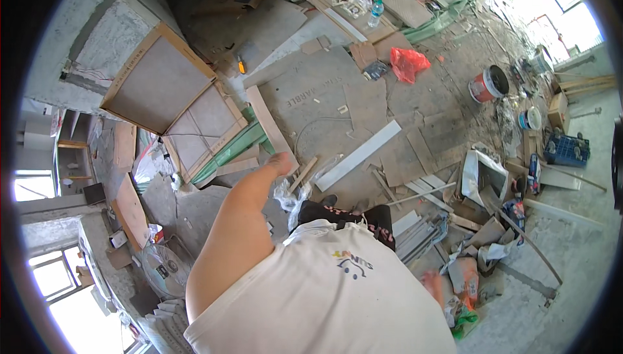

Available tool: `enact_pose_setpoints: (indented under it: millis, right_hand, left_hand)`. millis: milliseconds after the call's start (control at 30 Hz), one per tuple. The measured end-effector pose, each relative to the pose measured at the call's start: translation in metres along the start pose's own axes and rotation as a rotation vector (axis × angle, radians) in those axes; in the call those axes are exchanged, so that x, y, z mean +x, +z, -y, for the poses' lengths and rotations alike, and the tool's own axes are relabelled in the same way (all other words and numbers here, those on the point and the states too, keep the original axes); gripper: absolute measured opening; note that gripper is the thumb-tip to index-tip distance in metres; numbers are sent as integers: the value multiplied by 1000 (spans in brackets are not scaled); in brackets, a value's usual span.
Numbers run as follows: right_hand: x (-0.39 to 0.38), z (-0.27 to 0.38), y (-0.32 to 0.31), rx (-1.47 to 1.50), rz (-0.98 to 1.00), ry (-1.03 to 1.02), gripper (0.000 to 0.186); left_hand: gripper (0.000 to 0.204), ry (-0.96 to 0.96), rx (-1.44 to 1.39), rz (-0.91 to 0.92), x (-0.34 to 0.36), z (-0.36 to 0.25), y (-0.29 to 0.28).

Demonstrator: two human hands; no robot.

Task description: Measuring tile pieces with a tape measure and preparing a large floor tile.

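Observation:
My left hand [280, 162] is stretched forward and grips the near end of a long, narrow, pale brown board [269, 125]. The board reaches away from me, its far end beside the framed panels. My right hand [433, 285] hangs low at my right side, partly hidden by my shirt and blurred, so its fingers cannot be made out. Just right of the left hand lies a thin wooden strip [304, 173], next to crumpled clear plastic [286, 196]. A long white strip [360, 155] rests on the floor ahead of me.
Framed panels [162, 78] lean at the left over green sheeting [237, 149]. A fan [165, 268] stands low at left. Scrap boards and metal strips [418, 240] clutter the right, with a bucket [488, 85] beyond. A red plastic bag [409, 64] and water bottle [376, 13] are ahead.

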State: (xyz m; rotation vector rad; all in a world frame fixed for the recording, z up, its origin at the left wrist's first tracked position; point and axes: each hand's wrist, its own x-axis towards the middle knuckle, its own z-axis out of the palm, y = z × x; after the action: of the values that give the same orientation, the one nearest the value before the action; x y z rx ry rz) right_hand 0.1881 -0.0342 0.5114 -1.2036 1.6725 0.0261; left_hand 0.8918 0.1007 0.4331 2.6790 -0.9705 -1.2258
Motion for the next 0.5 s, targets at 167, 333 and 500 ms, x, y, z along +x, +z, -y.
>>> enact_pose_setpoints:
  millis: [167, 333, 500]
  right_hand:
    - [170, 94, -37, -199, -130, -63, 9]
    - [332, 251, -27, -498, 38, -332, 22]
    - [334, 493, 91, -364, 112, -730, 22]
  left_hand:
    - [30, -170, -127, -196, -37, 64, 0]
    - [22, -253, -418, -320, -78, 46, 49]
    - [21, 58, -221, 105, -119, 13, 74]
